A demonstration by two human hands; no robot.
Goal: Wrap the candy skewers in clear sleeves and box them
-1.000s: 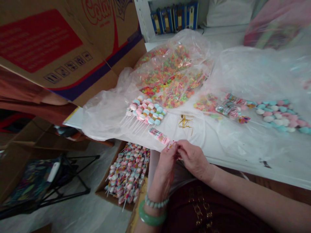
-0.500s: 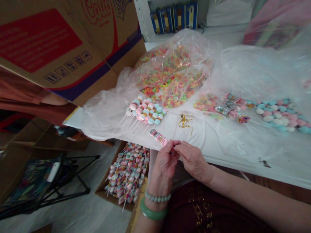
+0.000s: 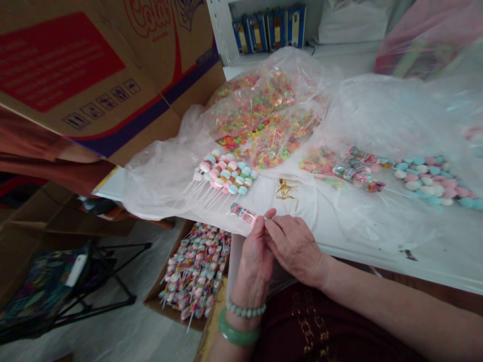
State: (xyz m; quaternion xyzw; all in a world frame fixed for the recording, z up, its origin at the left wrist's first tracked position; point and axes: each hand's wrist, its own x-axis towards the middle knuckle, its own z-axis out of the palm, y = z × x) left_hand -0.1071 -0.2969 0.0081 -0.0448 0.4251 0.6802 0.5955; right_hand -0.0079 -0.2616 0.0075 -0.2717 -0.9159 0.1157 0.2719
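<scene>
So the left hand (image 3: 256, 259) and the right hand (image 3: 294, 249) are both up at the near edge of the desk (image 3: 433, 256), fingertips meeting right at the neck of a bagged candy skewer (image 3: 243, 215). Left grip is closed, pinching the bag's gathered end, and the right grip looks closed on that same spot, though the fingers hide exactly how it's held. The skewer sticks out from between the hands toward the upper left, with its pink and white candies in clear plastic, so the candy end sits just past the fingers and the gathered end is inside the grip.

Just up and to the right of the hands, a little bunch of gold twist ties (image 3: 287, 190) lies on the desk. Up left of those there's a fan of unwrapped marshmallow skewers (image 3: 225, 176) on a plastic sheet, and bags of colorful cereal-like candy (image 3: 264, 120) are piled behind. Over on the right sit a few more bagged skewers (image 3: 350, 170) and a pastel row of loose ones (image 3: 426, 183). Below the desk on the left, a cardboard tray (image 3: 166, 299) is packed with finished skewers. Left wrist's got a green bangle (image 3: 238, 328) and a beaded bracelet (image 3: 245, 309).
</scene>
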